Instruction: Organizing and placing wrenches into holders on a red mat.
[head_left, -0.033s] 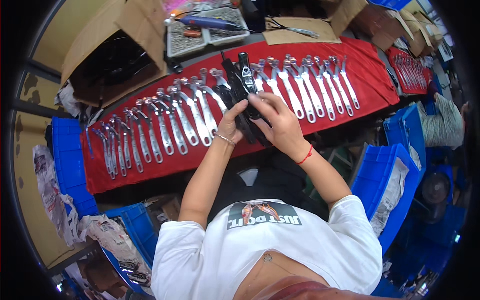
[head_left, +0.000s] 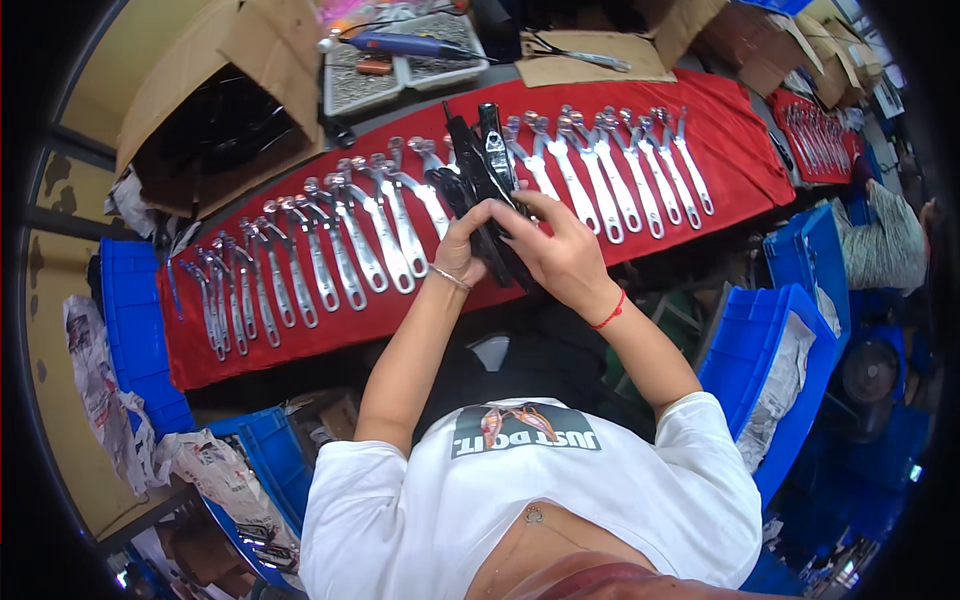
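Above the middle of the red cloth [head_left: 330, 180], I hold a bundle of glossy black elongated parts [head_left: 493, 150]; their exact kind is unclear. My left hand [head_left: 462, 243] is wrapped round the bundle's lower left side, thumb on top. My right hand [head_left: 560, 245] closes on it from the right, fingers bent over the near part and partly hiding it. Behind and to both sides lie rows of shiny silver wrench-like tools [head_left: 598, 190], with forked heads away from me and holed handle ends toward me.
A cardboard box [head_left: 275, 60] with black contents stands far left. Beside it, a white tray [head_left: 350, 100] carries small metal bits and a blue pen-shaped tool [head_left: 410, 44]. Pliers [head_left: 580, 52] rest on flat cardboard [head_left: 545, 72]. Blue crates [head_left: 745, 360] flank me.
The fingers of my right hand have shifted slightly lower and curled over the black parts. My left hand keeps its hold, and the view has moved a little.
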